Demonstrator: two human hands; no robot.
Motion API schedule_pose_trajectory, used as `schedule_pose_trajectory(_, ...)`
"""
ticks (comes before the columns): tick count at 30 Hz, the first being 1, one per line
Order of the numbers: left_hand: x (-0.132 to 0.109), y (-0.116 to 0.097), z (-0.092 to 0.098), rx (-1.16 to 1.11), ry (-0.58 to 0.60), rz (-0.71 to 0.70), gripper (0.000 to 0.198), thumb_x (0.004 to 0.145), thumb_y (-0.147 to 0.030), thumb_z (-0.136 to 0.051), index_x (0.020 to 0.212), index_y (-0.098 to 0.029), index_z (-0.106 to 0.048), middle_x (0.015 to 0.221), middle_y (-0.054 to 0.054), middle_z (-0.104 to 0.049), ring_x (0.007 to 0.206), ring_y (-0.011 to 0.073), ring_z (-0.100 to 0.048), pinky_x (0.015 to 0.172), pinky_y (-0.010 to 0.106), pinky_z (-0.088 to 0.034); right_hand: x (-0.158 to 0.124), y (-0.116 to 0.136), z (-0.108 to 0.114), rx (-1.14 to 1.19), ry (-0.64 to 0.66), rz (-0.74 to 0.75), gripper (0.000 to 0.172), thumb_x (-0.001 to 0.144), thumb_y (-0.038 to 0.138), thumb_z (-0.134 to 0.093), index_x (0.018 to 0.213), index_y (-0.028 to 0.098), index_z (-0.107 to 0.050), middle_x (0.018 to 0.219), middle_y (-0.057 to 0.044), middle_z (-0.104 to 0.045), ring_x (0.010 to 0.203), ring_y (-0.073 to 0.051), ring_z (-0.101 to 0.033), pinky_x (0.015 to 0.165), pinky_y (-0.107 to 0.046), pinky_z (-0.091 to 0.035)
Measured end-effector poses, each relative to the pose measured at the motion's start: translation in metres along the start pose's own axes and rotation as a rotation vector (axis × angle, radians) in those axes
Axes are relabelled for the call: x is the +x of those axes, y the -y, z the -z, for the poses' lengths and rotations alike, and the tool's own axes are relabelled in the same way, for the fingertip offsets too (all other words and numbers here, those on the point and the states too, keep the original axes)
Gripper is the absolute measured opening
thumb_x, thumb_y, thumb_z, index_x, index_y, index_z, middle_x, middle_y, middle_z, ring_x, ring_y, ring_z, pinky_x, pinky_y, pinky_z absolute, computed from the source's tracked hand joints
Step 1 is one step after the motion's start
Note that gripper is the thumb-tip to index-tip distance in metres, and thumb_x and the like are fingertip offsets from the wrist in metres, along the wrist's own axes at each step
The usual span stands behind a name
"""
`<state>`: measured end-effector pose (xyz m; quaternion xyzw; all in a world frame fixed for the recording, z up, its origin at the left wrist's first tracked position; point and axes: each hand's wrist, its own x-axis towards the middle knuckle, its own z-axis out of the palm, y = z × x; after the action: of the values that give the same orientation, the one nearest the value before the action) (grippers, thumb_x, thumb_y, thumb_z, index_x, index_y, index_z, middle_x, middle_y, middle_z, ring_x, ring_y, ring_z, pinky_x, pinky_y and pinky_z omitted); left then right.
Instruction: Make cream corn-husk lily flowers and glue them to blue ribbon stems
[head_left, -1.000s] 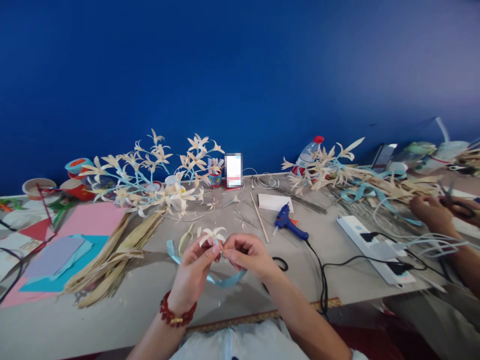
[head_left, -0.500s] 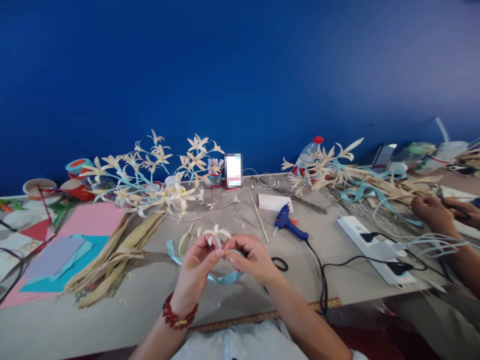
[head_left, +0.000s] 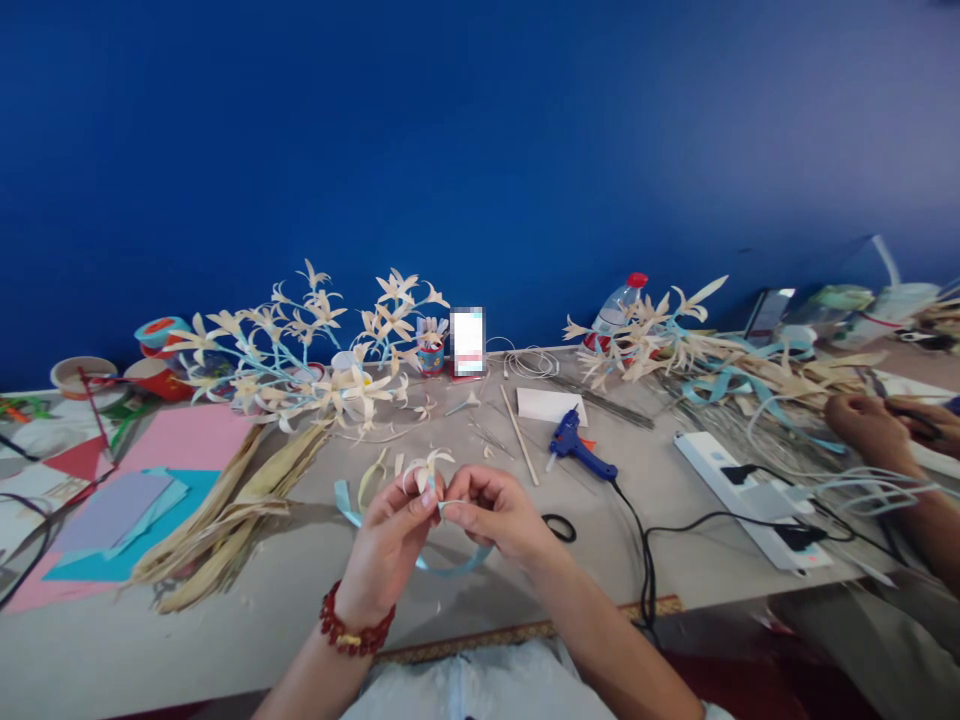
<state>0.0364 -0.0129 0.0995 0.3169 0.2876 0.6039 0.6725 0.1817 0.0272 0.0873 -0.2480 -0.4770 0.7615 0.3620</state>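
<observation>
Between the fingertips of my left hand (head_left: 394, 525) is a cream artificial flower (head_left: 429, 466), its petals spreading above the thumb and its stem base wrapped in light blue. My right hand (head_left: 495, 515) pinches a light blue ribbon (head_left: 454, 568) close against the flower's base. The ribbon loops down below both hands, and another stretch of it shows left of my left hand. Both hands are closed and nearly touching, a little above the table (head_left: 315, 560). My fingers hide most of the stem.
Corn husks (head_left: 240, 520) and coloured paper (head_left: 187, 440) lie left. Finished flower sprays (head_left: 277, 350) stand at the back. A blue glue gun (head_left: 574, 445), a wooden stick (head_left: 519, 435) and a white power strip (head_left: 750, 500) lie right. A co-worker's hands (head_left: 866, 425) hold scissors far right.
The flower has tilted to the right in my left hand. My right fingers have shifted slightly and hold the ribbon a little apart from my left thumb.
</observation>
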Motion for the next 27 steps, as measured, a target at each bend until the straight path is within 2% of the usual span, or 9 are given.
schedule_pose_trajectory(6,-0.0014,-0.0017,-0.0015,-0.004,0.005,0.016,0.013,0.084,-0.017,-0.062,0.071,-0.015,-0.061,0.073,0.000,-0.047,0.069,0.0115,-0.041,0.065,0.023,-0.036,-0.0006,0.0052,-0.0049,0.053,-0.030,0.014,0.031,0.068,0.036,-0.081,0.072,0.017,-0.057,0.059,0.006,-0.050,0.041,-0.002,-0.026,0.037,-0.017,-0.017)
schedule_pose_trajectory(13,-0.0019,-0.0032,-0.0009,-0.011,0.006,0.040,0.010,0.082,-0.019,-0.066,0.073,-0.015,-0.064,0.074,0.000,-0.048,0.070,0.0114,-0.041,0.062,0.022,-0.036,-0.0010,0.0058,-0.0040,-0.019,-0.042,0.043,0.031,0.069,0.037,-0.081,0.072,0.016,-0.058,0.061,0.005,-0.053,0.043,-0.003,-0.029,0.039,-0.017,-0.019)
schedule_pose_trajectory(21,-0.0024,-0.0029,0.0012,-0.015,-0.084,0.065,0.007,0.079,-0.017,-0.070,0.073,-0.014,-0.067,0.074,0.000,-0.053,0.060,0.0070,-0.037,0.054,0.016,-0.034,-0.0032,0.0080,-0.0038,-0.118,-0.028,0.039,0.032,0.071,0.043,-0.077,0.070,0.015,-0.060,0.052,0.008,-0.041,0.046,-0.005,-0.025,0.044,-0.020,-0.019)
schedule_pose_trajectory(24,-0.0028,-0.0017,0.0006,-0.031,-0.077,0.076,0.006,0.079,-0.018,-0.070,0.074,-0.015,-0.068,0.072,0.000,-0.054,0.059,0.0068,-0.037,0.054,0.016,-0.034,-0.0024,0.0066,-0.0037,-0.119,-0.012,0.057,0.033,0.072,0.044,-0.076,0.069,0.016,-0.058,0.056,0.007,-0.044,0.048,-0.006,-0.028,0.047,-0.021,-0.022)
schedule_pose_trajectory(27,-0.0015,0.0023,0.0007,-0.022,-0.102,0.059,0.007,0.078,-0.021,-0.071,0.075,-0.015,-0.068,0.074,0.000,-0.055,0.062,0.0076,-0.043,0.058,0.017,-0.038,-0.0022,0.0071,-0.0026,-0.238,-0.049,0.128,0.031,0.075,0.044,-0.072,0.069,0.017,-0.058,0.060,0.005,-0.049,0.052,-0.008,-0.036,0.050,-0.021,-0.027)
